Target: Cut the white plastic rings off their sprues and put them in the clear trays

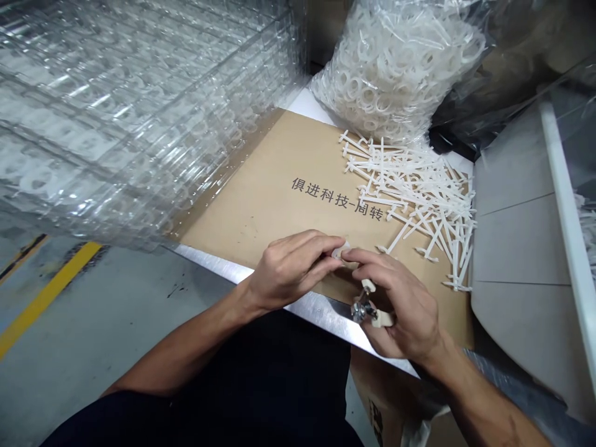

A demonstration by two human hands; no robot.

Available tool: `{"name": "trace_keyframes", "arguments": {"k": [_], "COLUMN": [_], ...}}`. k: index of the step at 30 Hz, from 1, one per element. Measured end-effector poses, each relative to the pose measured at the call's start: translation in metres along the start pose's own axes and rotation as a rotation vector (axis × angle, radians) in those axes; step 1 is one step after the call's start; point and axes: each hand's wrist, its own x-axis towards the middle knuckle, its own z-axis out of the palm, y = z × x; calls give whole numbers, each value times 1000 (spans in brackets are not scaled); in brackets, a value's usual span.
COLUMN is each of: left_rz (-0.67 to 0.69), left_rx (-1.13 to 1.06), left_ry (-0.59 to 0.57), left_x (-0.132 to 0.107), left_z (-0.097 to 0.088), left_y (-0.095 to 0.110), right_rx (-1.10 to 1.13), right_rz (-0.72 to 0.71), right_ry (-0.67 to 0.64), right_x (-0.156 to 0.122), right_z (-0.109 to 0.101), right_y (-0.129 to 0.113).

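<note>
Between its thumb and fingertips, my left hand point(295, 267) pinches a small translucent white plastic ring point(341, 250) above the cardboard sheet. The fingertips of my right hand point(403, 304) meet the ring from the other side. Tucked in the right palm is a small metal tool with cream-coloured ends point(365, 308); its exact kind is partly hidden by the hand. Right of the hands lies a loose heap of thin white plastic sticks with crosspieces at their ends point(414, 186).
A clear plastic bag full of white rings point(395, 74) stands at the back. Stacked clear trays with white parts point(139, 105) fill the left. Printed cardboard point(261, 186) covers the table, whose metal edge point(321, 313) runs before me. A grey panel point(521, 248) rises at right.
</note>
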Motion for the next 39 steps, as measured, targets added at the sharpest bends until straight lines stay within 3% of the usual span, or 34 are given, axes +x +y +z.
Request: {"name": "trace_keyframes", "arguments": {"k": [2, 5, 8, 12, 15, 19, 28, 35, 39], "left_rz": [19, 58, 91, 79, 43, 24, -48, -93, -105], "left_rx": [18, 58, 101, 98, 73, 64, -28, -89, -86], "left_ry": [3, -8, -9, 48, 85, 123, 172, 188, 188], "left_x": [-1, -4, -6, -5, -4, -4, 0, -1, -1], "left_z": [0, 0, 1, 2, 2, 1, -2, -3, -3], "left_y": [0, -1, -2, -1, 0, -1, -1, -2, -1], "right_rx": [93, 298, 637, 1078, 1070, 1033, 975, 1146, 1112], "right_rz": [67, 276, 487, 554, 535, 545, 628, 620, 628], "right_ry": [9, 50, 113, 245, 381, 448, 414, 385, 384], "right_x": [0, -1, 0, 3, 6, 6, 3, 2, 2], "right_z": [1, 2, 1, -2, -5, -5, 0, 3, 4], "right_y": [-3, -9, -11, -11, -10, -5, 2, 5, 6]}}
